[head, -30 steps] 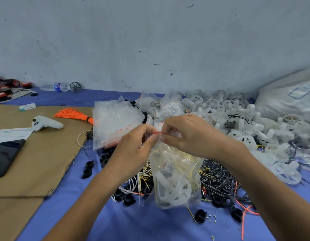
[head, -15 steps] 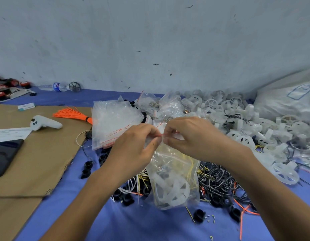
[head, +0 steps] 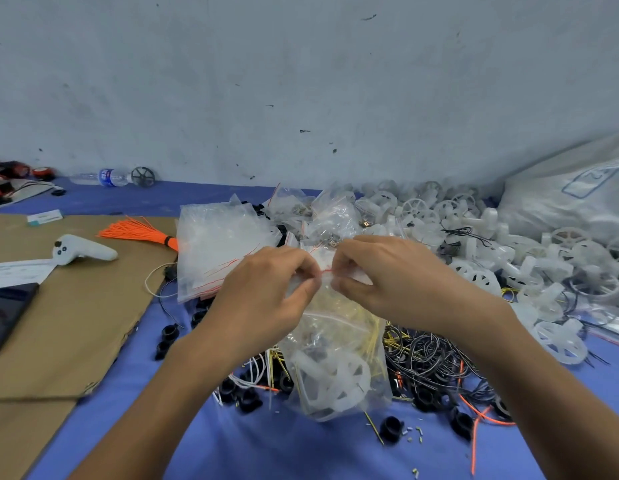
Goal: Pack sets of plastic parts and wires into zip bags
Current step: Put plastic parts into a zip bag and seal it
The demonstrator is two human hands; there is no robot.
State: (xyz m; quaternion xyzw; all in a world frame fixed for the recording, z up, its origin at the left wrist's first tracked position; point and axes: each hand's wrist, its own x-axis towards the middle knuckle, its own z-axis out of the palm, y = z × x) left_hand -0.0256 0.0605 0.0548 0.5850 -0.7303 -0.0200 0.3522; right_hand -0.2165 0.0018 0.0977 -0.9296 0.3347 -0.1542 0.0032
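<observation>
A clear zip bag (head: 336, 362) hangs in front of me, holding a white plastic wheel part, yellow wires and small pieces. My left hand (head: 266, 299) pinches the bag's red-lined top edge from the left. My right hand (head: 387, 282) pinches the same top edge from the right, fingertips almost touching the left ones. A stack of empty zip bags (head: 218, 251) lies behind my left hand. White plastic wheels (head: 474, 237) are heaped at the right. Black and yellow wires (head: 422, 351) tangle under the bag.
A blue cloth (head: 266, 452) covers the surface, with brown cardboard (head: 69, 323) at the left carrying a white controller (head: 83, 251), a phone (head: 6, 313) and an orange wire bundle (head: 141, 230). Black rings (head: 391, 427) lie scattered near me. A large white sack (head: 571, 199) stands at the right.
Both hands stay on the bag's top edge and have shifted slightly along the seal; the bag hangs much as before.
</observation>
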